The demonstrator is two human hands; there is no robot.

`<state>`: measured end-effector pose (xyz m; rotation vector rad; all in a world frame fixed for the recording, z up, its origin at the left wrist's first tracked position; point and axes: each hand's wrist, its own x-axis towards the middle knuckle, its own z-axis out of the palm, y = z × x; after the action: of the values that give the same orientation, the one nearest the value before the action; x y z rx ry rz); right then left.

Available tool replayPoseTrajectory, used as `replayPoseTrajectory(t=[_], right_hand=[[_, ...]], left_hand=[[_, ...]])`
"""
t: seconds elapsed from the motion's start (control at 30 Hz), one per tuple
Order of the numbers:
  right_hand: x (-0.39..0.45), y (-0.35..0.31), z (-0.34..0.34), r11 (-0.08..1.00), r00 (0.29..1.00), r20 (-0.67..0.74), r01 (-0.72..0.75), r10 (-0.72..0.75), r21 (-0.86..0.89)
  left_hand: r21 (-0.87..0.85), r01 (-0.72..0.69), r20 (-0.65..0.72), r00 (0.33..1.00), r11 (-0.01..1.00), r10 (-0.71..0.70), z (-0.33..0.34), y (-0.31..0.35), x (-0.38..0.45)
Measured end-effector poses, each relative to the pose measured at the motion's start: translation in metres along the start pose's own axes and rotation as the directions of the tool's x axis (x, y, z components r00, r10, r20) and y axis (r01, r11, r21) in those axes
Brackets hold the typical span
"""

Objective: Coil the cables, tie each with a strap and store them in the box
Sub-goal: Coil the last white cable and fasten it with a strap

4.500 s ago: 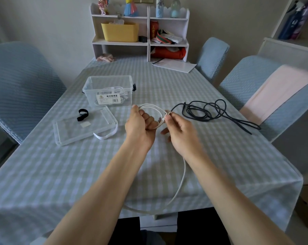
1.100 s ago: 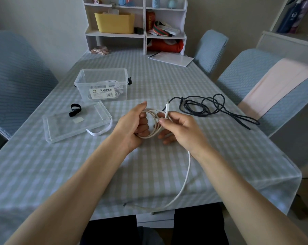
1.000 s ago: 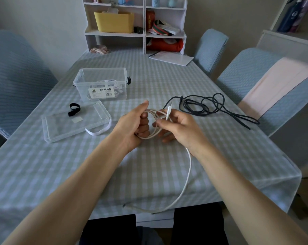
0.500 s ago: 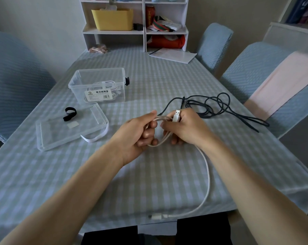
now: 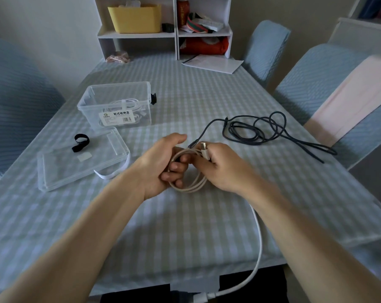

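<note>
From my remote station I log the following, largest item first. The table under a blue-and-white checked cloth (image 5: pixel 185 226) fills the frame. At upper left centre stands the clear plastic storage box (image 5: pixel 117 106), open, with a white coiled cable inside, bound by a pale strap. Its clear flat lid (image 5: pixel 80 162) lies below and left of it, a white strap loop (image 5: pixel 110 173) at its lower edge. The loose black cable (image 5: pixel 261 132) sprawls at right of centre, untied.

At frame centre, the white round-sheathed cable (image 5: pixel 191 186) is partly wound into several loops. The left hand (image 5: pixel 161 162) is curled through the loops and grips them. The right hand (image 5: pixel 220 165) pinches the bundle just below the white USB plug (image 5: pixel 204 150), which stands up between the two hands. The free tail runs under the right forearm to the bottom edge of the frame.

The small black strap (image 5: pixel 81 142) rests on the lid's upper left.

Assessment: the cable looks light, limp and smooth; loops may spring apart if released. I would hold across all the turns at one point, not by the plug, while the tail is wound in
</note>
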<state>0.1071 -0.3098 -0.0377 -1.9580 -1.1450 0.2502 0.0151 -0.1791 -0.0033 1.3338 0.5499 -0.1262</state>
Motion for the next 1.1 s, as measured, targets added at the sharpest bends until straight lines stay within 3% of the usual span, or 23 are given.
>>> replayPoseTrajectory(t=[0.07,0.2,0.4,0.53,0.7,0.87,0.97,1.1], right_hand=[[0.0,0.001,0.001,0.999,0.999,-0.026,-0.031,0.032,0.012],[-0.002,-0.002,-0.007,0.969,0.994,0.033,-0.108,0.104,0.222],[-0.007,-0.003,-0.014,0.949,0.981,0.18,-0.128,0.077,0.287],[-0.006,-0.005,-0.021,0.907,0.955,0.295,-0.145,0.024,0.396],[-0.01,-0.003,-0.025,0.77,0.948,0.307,-0.26,0.087,0.583],[-0.012,-0.003,-0.022,0.552,0.951,0.289,-0.298,0.106,0.779],[-0.012,-0.004,-0.013,0.623,0.975,0.163,-0.224,0.154,0.75],[-0.014,-0.008,-0.003,0.925,0.99,-0.096,-0.056,0.099,0.375]], left_hand=[[-0.002,-0.031,-0.036,0.999,1.0,0.031,0.003,0.001,0.001],[-0.061,-0.112,-0.06,0.992,0.992,0.108,0.004,-0.003,-0.001],[0.006,-0.115,-0.038,0.993,0.993,0.116,0.005,-0.009,-0.003],[-0.045,-0.111,-0.069,0.992,0.993,0.108,0.001,-0.011,-0.005],[-0.188,-0.121,-0.164,0.982,0.975,0.09,0.005,-0.01,-0.004],[-0.37,-0.184,-0.243,0.965,0.911,0.097,0.001,-0.013,-0.002],[-0.438,-0.202,-0.246,0.964,0.876,0.1,0.0,-0.013,0.0],[-0.478,-0.227,-0.267,0.958,0.848,0.106,-0.002,-0.012,0.0]])
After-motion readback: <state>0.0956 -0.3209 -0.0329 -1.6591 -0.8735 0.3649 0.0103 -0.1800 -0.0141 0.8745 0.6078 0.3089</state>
